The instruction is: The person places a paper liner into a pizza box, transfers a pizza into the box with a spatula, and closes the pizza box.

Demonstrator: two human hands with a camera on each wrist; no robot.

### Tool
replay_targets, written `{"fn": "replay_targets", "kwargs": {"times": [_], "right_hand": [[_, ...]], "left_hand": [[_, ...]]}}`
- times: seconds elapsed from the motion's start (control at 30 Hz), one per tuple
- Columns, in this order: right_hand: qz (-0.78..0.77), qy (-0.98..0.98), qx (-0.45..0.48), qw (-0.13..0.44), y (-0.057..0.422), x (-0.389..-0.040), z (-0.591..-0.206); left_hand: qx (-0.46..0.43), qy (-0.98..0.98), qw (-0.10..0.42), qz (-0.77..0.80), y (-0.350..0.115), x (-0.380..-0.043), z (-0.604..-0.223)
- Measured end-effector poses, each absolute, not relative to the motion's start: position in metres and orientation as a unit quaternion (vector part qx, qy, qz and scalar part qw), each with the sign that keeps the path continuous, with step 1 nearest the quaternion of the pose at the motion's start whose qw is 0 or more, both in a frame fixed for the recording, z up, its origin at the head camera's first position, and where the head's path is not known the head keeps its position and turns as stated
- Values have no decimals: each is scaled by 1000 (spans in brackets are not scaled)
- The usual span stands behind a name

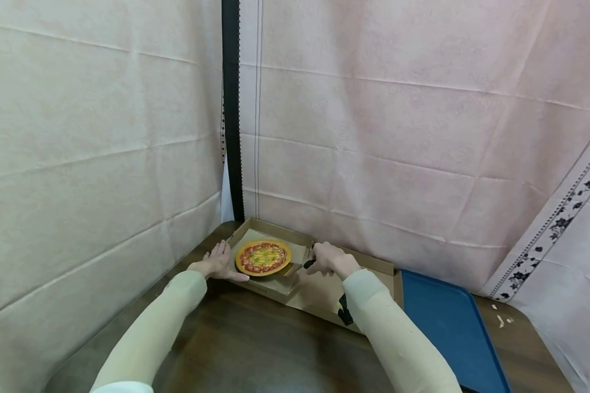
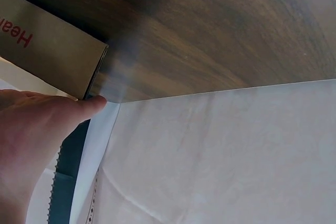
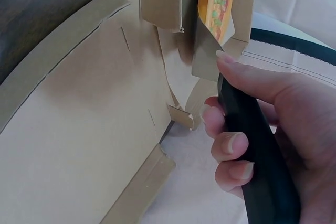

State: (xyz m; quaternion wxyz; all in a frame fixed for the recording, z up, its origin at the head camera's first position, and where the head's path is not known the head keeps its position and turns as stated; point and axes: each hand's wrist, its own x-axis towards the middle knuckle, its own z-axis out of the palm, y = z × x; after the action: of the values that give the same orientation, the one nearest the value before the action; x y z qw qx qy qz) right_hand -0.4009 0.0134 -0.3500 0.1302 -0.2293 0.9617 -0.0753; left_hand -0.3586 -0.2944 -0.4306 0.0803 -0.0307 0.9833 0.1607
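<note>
A round toy-like pizza (image 1: 263,257) with an orange rim lies in the left half of an opened cardboard pizza box (image 1: 319,295). My left hand (image 1: 218,263) rests at the box's near left corner, fingers spread and thumb along the front wall. In the left wrist view, that thumb touches the corner beside red print. My right hand (image 1: 328,258) grips the black handle (image 3: 257,150) of a pizza server. Its flat blade (image 3: 207,59) reaches to the pizza's right edge; how far under it goes, I cannot tell. The pizza looks tilted in the right wrist view.
The open lid (image 3: 89,114) lies flat to the right. Beyond it is a blue tray (image 1: 447,322). Small white scraps (image 1: 501,319) lie on the brown table (image 1: 255,349). Cloth curtains (image 1: 398,136) hang close behind and left. A black piece (image 1: 344,310) shows by my right forearm.
</note>
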Motion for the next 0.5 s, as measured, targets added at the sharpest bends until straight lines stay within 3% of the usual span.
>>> {"fn": "replay_targets", "kwargs": {"times": [0.5], "right_hand": [[-67, 964, -221, 133, 14, -400, -348]], "left_hand": [[-21, 984, 90, 155, -294, -359, -429]]}}
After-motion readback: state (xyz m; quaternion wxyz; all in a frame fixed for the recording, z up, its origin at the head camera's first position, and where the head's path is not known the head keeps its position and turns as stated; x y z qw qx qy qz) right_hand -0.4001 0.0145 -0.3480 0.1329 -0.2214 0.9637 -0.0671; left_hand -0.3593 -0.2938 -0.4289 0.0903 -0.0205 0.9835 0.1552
